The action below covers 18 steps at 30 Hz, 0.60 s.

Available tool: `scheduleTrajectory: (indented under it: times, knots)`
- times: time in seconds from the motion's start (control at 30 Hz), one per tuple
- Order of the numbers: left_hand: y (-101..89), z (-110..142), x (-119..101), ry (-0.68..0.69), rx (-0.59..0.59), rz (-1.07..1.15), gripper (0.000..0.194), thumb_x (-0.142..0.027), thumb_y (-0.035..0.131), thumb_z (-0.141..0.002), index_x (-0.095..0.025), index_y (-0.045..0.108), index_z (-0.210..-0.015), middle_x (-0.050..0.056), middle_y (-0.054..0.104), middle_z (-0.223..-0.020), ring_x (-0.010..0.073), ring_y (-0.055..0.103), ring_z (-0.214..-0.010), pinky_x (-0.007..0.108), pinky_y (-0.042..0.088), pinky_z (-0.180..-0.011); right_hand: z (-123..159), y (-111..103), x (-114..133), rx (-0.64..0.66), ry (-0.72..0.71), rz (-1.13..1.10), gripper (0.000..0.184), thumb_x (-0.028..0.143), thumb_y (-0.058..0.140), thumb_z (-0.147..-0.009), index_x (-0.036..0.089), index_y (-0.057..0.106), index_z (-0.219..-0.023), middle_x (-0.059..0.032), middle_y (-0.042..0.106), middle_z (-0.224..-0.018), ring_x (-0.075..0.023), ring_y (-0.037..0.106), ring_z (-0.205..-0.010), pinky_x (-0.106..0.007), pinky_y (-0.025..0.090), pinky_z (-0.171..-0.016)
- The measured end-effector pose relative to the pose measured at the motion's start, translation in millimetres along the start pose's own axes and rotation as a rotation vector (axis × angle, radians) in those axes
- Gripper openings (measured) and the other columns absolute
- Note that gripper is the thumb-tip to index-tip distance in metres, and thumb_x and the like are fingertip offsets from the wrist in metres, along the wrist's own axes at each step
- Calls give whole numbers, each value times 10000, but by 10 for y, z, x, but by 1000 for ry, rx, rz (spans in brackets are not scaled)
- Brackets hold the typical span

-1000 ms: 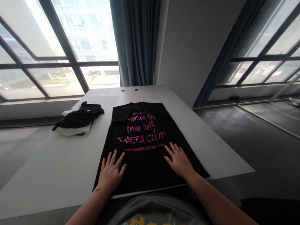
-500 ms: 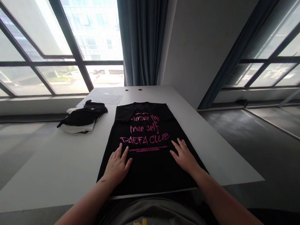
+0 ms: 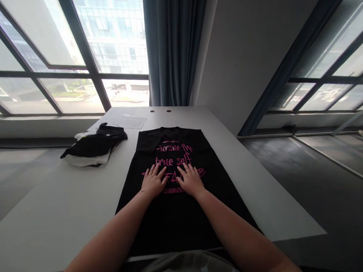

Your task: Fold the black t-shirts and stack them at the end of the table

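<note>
A black T-shirt (image 3: 178,219) with pink lettering lies spread flat on the white table, its collar toward the far end and its hem at the near edge. My left hand (image 3: 154,181) rests on the lettering with fingers spread. Close beside it, my right hand (image 3: 191,180) lies palm down on the same print, fingers apart. Both hands touch the cloth without gripping it, and they cover part of the lower words. The left sleeve (image 3: 148,142) is folded in over the shirt's body.
A pile of black and white garments (image 3: 94,146) lies on the left of the table (image 3: 62,211). Behind it are sheets of paper (image 3: 128,121). Two round holes pierce the tabletop's far end. A blue curtain (image 3: 174,48) and windows stand beyond.
Both hands have moved inward and slightly forward over the shirt, from near its sides to the middle of the print. The shirt still lies flat. My view has shifted slightly.
</note>
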<state>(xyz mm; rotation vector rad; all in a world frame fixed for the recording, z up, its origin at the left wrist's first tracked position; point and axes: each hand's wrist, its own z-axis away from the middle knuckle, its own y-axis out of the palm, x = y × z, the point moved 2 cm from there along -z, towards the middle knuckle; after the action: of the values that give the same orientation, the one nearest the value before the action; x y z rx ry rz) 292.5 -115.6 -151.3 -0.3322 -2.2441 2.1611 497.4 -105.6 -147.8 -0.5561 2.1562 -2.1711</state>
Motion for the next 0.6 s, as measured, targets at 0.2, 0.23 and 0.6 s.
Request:
scheduleTrajectory:
  times: [0.2,0.23,0.6]
  knots:
    - [13,-64,63,-52,20,22,612,-611,395,-1030,-391,421,-1601,13,267,-1725,314,198,-1601,535,171,-1287,-21,-15,-106,27,-4,4,643,572,422,-1053,298,381,-1633,-100,246,-1731,-317,202,-1594,-516,118,-1279]
    - [9,-78,85,-68,22,23,615,-615,388,-1029,-394,418,-1603,12,264,-1727,316,195,-1602,538,164,-1288,-39,-21,-161,31,15,7,643,572,410,-1056,299,371,-1637,-93,234,-1735,-309,196,-1597,-512,118,-1280]
    - [-67,-204,590,-325,16,17,716,-620,341,-1013,-271,377,-1637,86,237,-1732,319,181,-1604,494,180,-1286,-169,-135,-897,14,275,74,649,552,355,-1069,266,341,-1651,-101,235,-1735,-300,213,-1592,-472,158,-1275]
